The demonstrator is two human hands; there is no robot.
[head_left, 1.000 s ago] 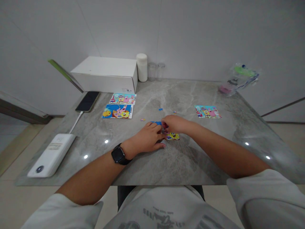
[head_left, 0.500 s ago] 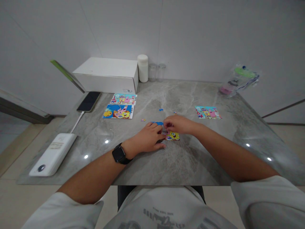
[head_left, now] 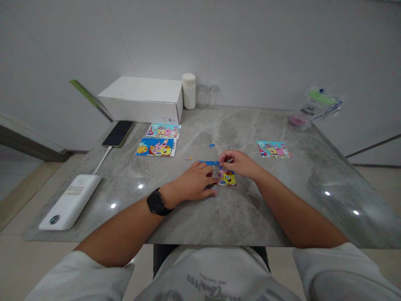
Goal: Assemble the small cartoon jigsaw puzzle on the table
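Note:
A small, partly joined jigsaw puzzle [head_left: 229, 178] with a yellow cartoon figure and a blue upper edge lies on the grey marbled table. My left hand [head_left: 196, 180] rests over its left part with the fingers spread, hiding much of it. At the upper right edge, my right hand [head_left: 237, 161] is closed in a pinch; whatever sits between thumb and finger is too small to make out. A loose blue puzzle piece [head_left: 212, 145] lies farther back. Left of the puzzle is a loose multicoloured puzzle piece [head_left: 188, 158].
Two picture cards, a front one [head_left: 156, 147] and one behind, lie left; another picture card [head_left: 275, 149] lies right. A white box [head_left: 140, 98], white bottle [head_left: 189, 92] and two clear glasses stand behind. A phone [head_left: 118, 133] is cabled to a white power bank [head_left: 70, 202]. A plastic bag [head_left: 315, 108] sits back right.
My right hand has shifted slightly right along the puzzle's upper edge, uncovering more of its blue strip. My left hand stays in place.

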